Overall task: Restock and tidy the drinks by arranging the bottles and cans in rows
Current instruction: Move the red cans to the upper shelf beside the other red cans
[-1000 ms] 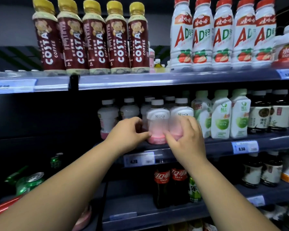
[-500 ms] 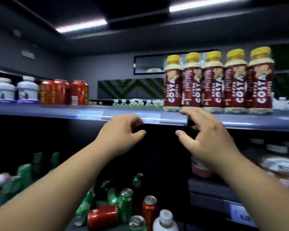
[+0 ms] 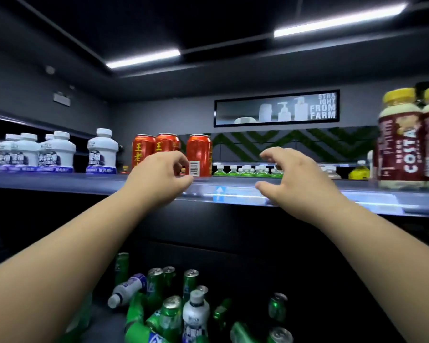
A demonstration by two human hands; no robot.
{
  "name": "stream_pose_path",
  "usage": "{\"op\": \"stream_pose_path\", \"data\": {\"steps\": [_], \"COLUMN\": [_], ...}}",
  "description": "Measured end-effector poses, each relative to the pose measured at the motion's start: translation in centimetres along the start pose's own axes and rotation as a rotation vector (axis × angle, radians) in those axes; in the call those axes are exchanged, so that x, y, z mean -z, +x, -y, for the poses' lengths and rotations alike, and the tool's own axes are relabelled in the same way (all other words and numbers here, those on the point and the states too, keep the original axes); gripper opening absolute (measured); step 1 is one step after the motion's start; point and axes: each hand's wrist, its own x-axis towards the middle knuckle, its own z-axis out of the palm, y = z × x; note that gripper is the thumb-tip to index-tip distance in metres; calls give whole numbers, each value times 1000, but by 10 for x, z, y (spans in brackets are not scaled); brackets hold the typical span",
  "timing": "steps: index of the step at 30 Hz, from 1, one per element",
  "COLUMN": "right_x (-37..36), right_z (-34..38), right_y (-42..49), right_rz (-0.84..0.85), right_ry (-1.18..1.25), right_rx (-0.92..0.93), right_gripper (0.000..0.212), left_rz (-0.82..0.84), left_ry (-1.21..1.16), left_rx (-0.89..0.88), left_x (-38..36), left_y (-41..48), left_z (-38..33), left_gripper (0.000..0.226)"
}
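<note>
Red cans [image 3: 199, 151] stand upright just beyond the left hand [image 3: 156, 179] (nearer than the right hand [image 3: 297, 180]); both hands empty, fingers loosely curled.

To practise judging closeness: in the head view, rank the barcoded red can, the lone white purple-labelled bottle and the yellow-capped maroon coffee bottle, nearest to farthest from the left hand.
1. Red metal can with barcode, just right of the left hand.
2. Squat white plastic bottle with purple label, on its left.
3. Yellow-capped maroon coffee bottle, far right.

Two light strips [image 3: 144, 59] cross a dark ceiling [image 3: 208, 26] over grey walls [image 3: 159, 115].
</note>
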Motion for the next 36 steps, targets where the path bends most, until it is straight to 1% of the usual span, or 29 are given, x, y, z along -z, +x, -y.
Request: {"op": "stream_pose_path", "data": {"steps": [2,5,8,12,15,17,20,23,25,29,32,34,36], "right_x": [-19,-46,-67,-82,-91,-99,-105,-98,-87,-57,-33,-16,1], "right_z": [22,49,65,75,82,84,82,77,69,46,24,8,-7], "right_y": [18,43,64,86,101,109,113,109,104,88,73,62,51], "right_rz": [11,37,97,127,148,153,132,96,86,64,50,32,12], "right_ry": [5,-6,-32,-25,82,139,128,110,73,21,-25,-71,-122], "right_rx": [-27,-81,-147,-250,-266,-257,-266,-294,-308,-346,-377,-402,-430], "right_gripper": [56,58,64,70,78,73,68,67,71,80,77,75,79], "left_rz": [-10,-16,-8,-41,-79,-95,-105,-97,-93,-57,20,36,38], "left_ry": [-5,1,-22,-50,-20,15,29,9,-9,-168,-293,-351,-386], "left_rx": [12,44,87,117,110,111,118,127,123,142,147,117,64], "left_x": [1,-4,-11,-20,-25,-29,-33,-35,-37,-41,-49,-56,-63], "left_y": [10,25,37,46,49,51,53,55,57,63,66,65,62], "left_z": [20,45,59,69,69,65,57,52,49,32,5,-20,-48], "left_gripper": [32,51,63,79,82,81,80,84,86,91,96,96,96]}}
